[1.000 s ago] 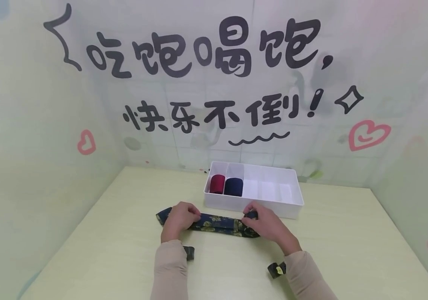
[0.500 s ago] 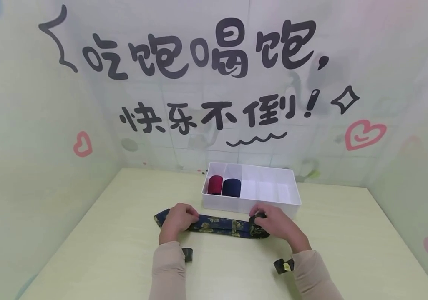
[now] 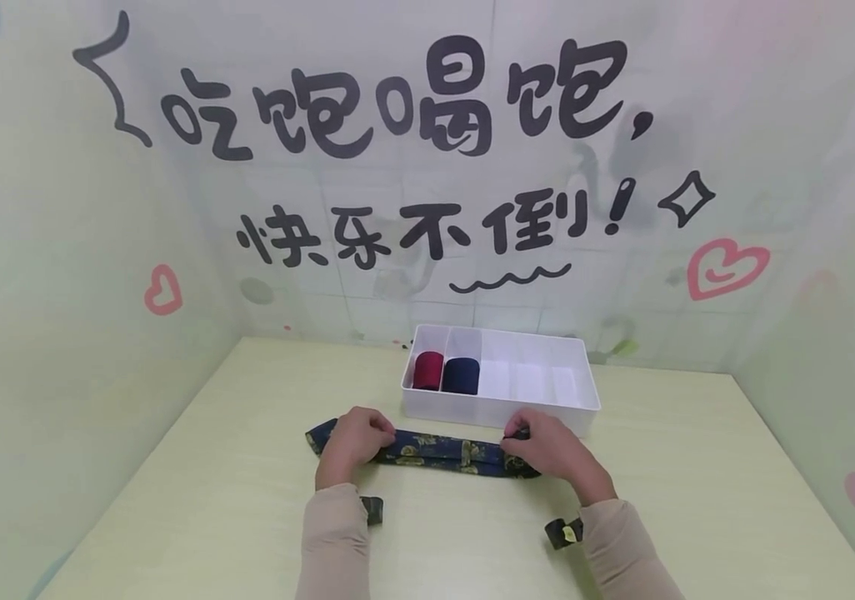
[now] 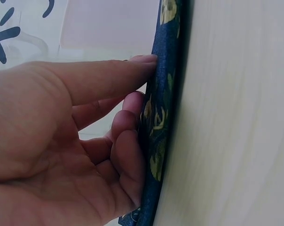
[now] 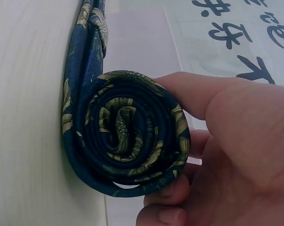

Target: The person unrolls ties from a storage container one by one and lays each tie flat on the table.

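Observation:
A dark blue necktie (image 3: 427,446) with yellow-green floral figures lies across the table, its pointed end (image 3: 317,435) at the left. My left hand (image 3: 352,442) rests on it near that end. In the left wrist view the thumb tip and loosely bent fingers (image 4: 128,150) touch the cloth; no grip round it shows. At the other end my right hand (image 3: 547,450) holds the rolled part of the tie (image 5: 128,132), its thumb on top and its fingers curled against the coil. Seen from the side, the coil has several layers, the outer one slightly loose below.
Behind the tie stands a white divided box (image 3: 502,408). A rolled red tie (image 3: 428,371) and a rolled navy tie (image 3: 462,377) sit in its two left compartments. A small dark device shows at each wrist. Printed wall sheets rise behind the table (image 3: 435,542) and on both sides.
My right hand has moved a little right with the rolled end, and more of the tie shows between the hands. My left hand has stayed at its place on the tie.

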`<state>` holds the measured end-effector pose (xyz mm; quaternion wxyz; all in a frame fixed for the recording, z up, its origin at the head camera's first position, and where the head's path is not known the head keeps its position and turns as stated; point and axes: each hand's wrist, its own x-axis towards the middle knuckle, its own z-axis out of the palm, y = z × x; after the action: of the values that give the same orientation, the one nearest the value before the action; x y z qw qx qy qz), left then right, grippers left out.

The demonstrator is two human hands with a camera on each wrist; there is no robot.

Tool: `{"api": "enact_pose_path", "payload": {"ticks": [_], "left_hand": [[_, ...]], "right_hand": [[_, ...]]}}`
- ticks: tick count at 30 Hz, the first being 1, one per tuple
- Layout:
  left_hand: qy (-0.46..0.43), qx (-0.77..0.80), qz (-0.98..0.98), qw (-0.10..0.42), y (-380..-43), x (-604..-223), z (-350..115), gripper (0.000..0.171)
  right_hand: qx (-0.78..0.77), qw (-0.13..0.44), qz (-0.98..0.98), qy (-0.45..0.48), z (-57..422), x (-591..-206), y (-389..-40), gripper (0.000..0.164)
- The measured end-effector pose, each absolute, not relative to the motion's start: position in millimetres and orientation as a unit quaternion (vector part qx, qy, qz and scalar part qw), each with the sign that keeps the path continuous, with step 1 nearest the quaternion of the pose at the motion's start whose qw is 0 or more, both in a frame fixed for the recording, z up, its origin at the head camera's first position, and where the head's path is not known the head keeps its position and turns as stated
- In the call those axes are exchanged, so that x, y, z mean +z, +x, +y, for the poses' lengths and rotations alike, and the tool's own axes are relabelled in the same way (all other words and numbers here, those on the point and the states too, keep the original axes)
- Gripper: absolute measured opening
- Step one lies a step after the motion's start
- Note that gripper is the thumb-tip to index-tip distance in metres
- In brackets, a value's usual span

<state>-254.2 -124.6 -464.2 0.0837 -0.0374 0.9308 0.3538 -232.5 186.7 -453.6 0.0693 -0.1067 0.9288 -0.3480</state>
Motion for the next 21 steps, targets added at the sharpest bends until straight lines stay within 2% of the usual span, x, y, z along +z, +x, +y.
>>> {"api": "enact_pose_path", "payload": {"ticks": [13,21], "left_hand": [[-0.046,0.359,0.928,0.087,-254.1,-461.2,-125.4,0.004],[-0.046,0.360,0.928,0.089,-251.6,-460.0,-124.0,0.004]], "right_hand": [[-0.334,0.088,0.931,-0.115,198.4,-441.5,-231.3,0.013],[-0.320,0.093,0.923,-0.193,210.7,-436.9,-227.7,0.028]]}}
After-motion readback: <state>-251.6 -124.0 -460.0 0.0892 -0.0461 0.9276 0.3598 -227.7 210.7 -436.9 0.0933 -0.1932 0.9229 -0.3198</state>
